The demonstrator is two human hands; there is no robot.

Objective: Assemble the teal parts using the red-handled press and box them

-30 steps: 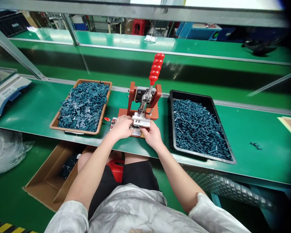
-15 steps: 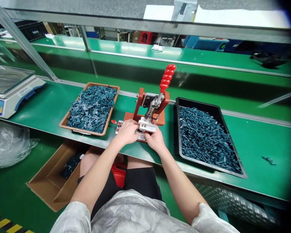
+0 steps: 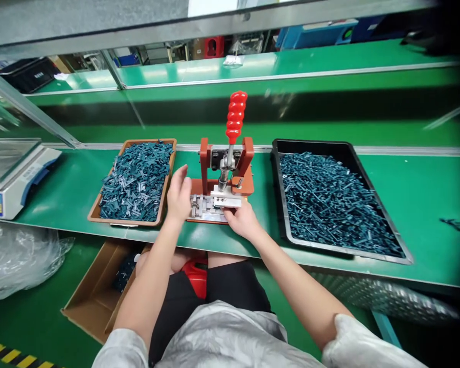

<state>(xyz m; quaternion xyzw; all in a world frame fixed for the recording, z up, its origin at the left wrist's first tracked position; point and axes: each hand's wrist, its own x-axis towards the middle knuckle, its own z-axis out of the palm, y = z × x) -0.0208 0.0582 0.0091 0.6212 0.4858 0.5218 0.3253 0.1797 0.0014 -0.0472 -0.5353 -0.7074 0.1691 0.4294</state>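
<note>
My left hand (image 3: 179, 197) is raised just right of a brown tray of dark teal parts (image 3: 149, 141), its fingers apart and holding nothing. It hangs above the rear of a steel jig (image 3: 203, 208) and does not seem to touch it. My right hand (image 3: 243, 221) rests against the front of the jig, with its fingertips hidden. Behind the jig stands a toggle press (image 3: 225, 166) on an orange-red base, and its red ribbed handle (image 3: 235, 116) points upward.
A black tray of dark teal pieces (image 3: 310, 144) sits right of the press. A digital scale (image 3: 11, 179) stands at the far left of the green bench. Below the bench are a cardboard box (image 3: 94, 301) and a clear plastic bag (image 3: 19, 263).
My left hand has lifted off the jig and opened, showing more of the steel jig. My right hand stays at the jig. The view has swung, leaving the bench more level.
</note>
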